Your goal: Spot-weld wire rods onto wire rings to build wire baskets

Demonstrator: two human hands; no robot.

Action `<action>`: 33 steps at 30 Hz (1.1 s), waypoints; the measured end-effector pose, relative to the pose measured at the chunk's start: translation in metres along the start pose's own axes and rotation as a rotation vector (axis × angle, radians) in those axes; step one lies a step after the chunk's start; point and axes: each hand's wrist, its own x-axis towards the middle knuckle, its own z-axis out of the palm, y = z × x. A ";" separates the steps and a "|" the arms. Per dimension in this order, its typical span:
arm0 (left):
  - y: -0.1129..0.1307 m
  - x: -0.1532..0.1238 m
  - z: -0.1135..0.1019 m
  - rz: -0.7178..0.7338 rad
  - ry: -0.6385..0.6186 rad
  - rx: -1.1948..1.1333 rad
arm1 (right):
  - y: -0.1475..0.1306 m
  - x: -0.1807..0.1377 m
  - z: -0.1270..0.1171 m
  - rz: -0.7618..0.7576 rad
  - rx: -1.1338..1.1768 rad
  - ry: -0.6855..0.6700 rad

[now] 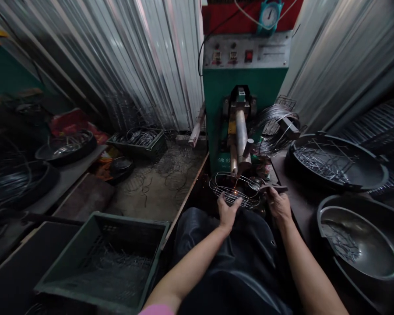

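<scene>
With the left hand (228,213), pinching the near edge of the wire rack (233,189): thumb on top, fingers bent below. Holding that rack flat just in front of the green machine (246,83), right under its metal rod (241,131), with tiny orange sparks (236,185) at the touching spot. With the right hand (279,204), fingers curled shut round a dark flat piece (276,188) at the rack's right end, also just in front of the machine.

Low on the machine's front, white Chinese signs (223,162), too blurry to read. Higher up, a grey panel (272,52) with a red button (248,55) and small print, too tiny to read. On top, a blue-green dial (269,15) with one needle.

Far left of the machine, a shiny bowl (88,144) on a bench. Closer to the machine, still on its left, a flat tray (136,151) of wire bits. Left of the machine and near the camera, a green crate (131,220) with thin wires inside. Just right of the machine, a loose coil of wire (276,124). Farther right, a round black pan (367,168) with wire frames. Nearer the camera on that side, another round pan (377,253) with short wire pieces.
</scene>
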 end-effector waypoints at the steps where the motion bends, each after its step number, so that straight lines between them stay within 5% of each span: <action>1: 0.000 -0.002 0.007 0.009 0.007 0.002 | 0.004 -0.002 -0.005 -0.011 -0.036 -0.015; 7: 0.004 0.007 0.038 -0.125 -0.038 -0.212 | 0.004 -0.013 -0.006 -0.172 -0.245 -0.125; 18: 0.016 0.010 0.022 -0.481 -0.191 -0.478 | -0.026 -0.019 0.024 -0.483 -0.605 -0.427; 26: 0.024 0.028 0.015 -0.504 -0.138 -0.547 | -0.025 -0.009 0.061 -0.535 -0.746 -0.352; 33: 0.025 0.027 0.010 -0.488 -0.107 -0.521 | -0.027 -0.007 0.060 -0.546 -0.793 -0.474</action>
